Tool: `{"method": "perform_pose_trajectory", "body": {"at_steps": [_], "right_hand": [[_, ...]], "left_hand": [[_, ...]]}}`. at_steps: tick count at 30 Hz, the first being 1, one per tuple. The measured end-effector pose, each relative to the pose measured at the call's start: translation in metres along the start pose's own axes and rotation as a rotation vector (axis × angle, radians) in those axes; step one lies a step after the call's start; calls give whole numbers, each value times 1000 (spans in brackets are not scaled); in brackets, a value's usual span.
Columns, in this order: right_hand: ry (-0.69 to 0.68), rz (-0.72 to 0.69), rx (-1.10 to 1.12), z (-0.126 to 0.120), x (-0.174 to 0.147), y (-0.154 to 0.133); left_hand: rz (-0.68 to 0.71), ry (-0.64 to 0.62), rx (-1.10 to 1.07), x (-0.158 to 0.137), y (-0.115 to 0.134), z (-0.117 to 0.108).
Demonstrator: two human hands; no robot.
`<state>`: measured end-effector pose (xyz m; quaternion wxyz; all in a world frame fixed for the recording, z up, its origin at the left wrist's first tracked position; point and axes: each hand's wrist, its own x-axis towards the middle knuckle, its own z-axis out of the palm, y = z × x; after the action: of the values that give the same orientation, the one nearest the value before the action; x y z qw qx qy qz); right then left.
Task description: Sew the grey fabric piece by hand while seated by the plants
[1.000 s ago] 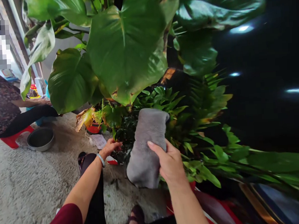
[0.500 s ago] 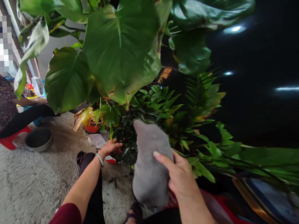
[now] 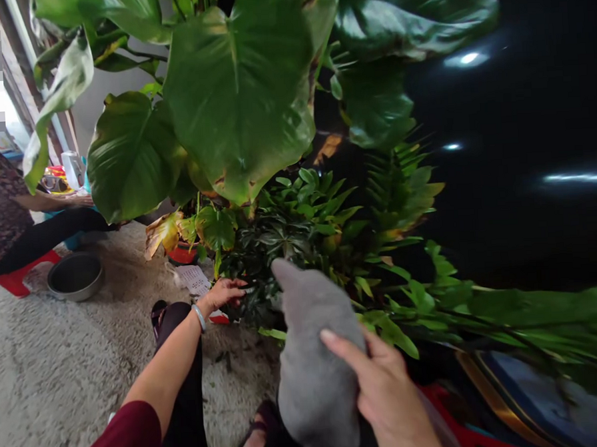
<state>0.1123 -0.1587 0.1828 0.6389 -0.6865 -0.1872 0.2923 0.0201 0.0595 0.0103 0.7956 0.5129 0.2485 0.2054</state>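
Note:
In my right hand is a soft grey cloth, with the thumb lying on top and the fingers underneath. One corner of the cloth points up toward the plants. My left hand, with a pale bangle at its wrist, pinches a dark green leaf at the edge of a low bushy plant. The fingertips are partly lost among the foliage. Large broad leaves hang above both hands.
At the left a person sits on a red stool beside a dark basin. A printed paper lies near a red pot. A glossy black surface rises at the right, above framed items.
My right hand and the grey cloth have moved down and to the right, away from the low plant. My left hand stays at the leaves, its fingers slightly shifted.

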Motion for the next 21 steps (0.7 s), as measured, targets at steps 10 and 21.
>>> {"method": "perform_pose_trajectory", "body": {"at_steps": [10,21], "right_hand": [[-193,117,-56,39,-13,59],[292,28,275,10,49,21]], "left_hand": [[-5,48,-20,-2,-5,1],[-50,77,33,-7,2,5]]}}
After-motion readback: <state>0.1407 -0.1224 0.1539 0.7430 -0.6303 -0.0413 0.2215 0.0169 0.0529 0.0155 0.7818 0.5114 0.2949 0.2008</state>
